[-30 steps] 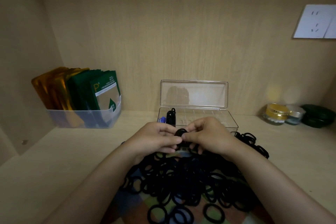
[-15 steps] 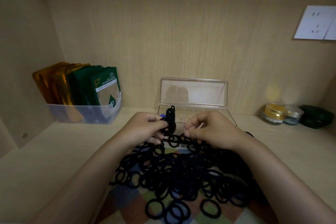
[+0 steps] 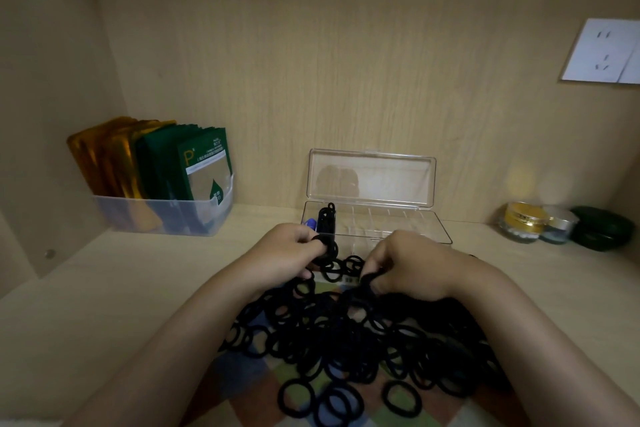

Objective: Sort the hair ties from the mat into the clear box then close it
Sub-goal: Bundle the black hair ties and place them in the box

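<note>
Nearest, a checked mat (image 3: 242, 371) carries a heap of black hair ties (image 3: 346, 333): dozens of loops, too tangled to count. At the heap's far edge are the two hands. The left hand (image 3: 287, 253) pinches a small bunch of ties by the box's left end, and the right hand (image 3: 408, 263) curls its fingers onto a tie in the heap. Just beyond lies one clear box (image 3: 415, 229), long axis left to right, its lid (image 3: 372, 177) raised toward the back wall. A few ties stand upright at its left end. Farther left, one tub (image 3: 162, 218) holds gold and green sachets (image 3: 204, 166), the front one marked "P". Far right, three jars (image 3: 554, 224) sit on the surface (image 3: 104, 288).
</note>
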